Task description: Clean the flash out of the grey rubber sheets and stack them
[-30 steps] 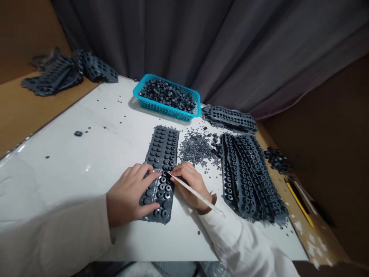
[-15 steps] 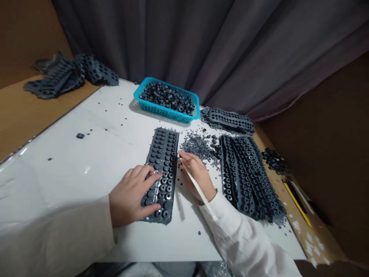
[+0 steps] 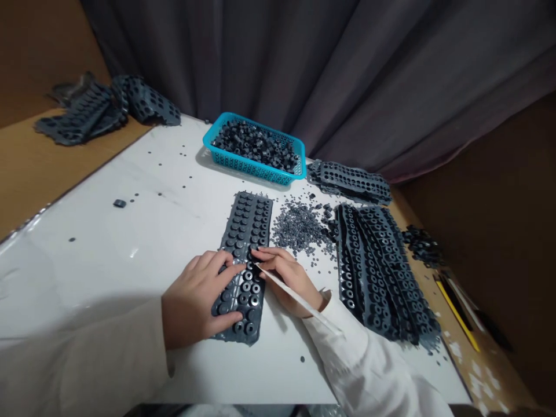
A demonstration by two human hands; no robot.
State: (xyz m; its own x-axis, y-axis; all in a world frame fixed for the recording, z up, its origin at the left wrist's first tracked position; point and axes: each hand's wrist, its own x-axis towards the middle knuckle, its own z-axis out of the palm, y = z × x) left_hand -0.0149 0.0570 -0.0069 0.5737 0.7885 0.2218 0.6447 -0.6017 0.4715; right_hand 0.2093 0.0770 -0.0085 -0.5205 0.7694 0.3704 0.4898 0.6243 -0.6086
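The right hand (image 3: 286, 282) pinches one white stick (image 3: 299, 300), its tip at one dark studded sheet (image 3: 247, 229) just left of the pinch. The left hand (image 3: 202, 296), fingers spread, rests on that sheet. It is probably light, rubbery and bendy, hardly fragile; its long edges look the best hold. Beyond the pinch lies one heap of bits (image 3: 299, 227), too many to count; farther, one blue basket (image 3: 252, 168) of uncountable pieces (image 3: 260, 147). Right of the pinch are two sheet piles, near (image 3: 384, 278) and far (image 3: 354, 180).
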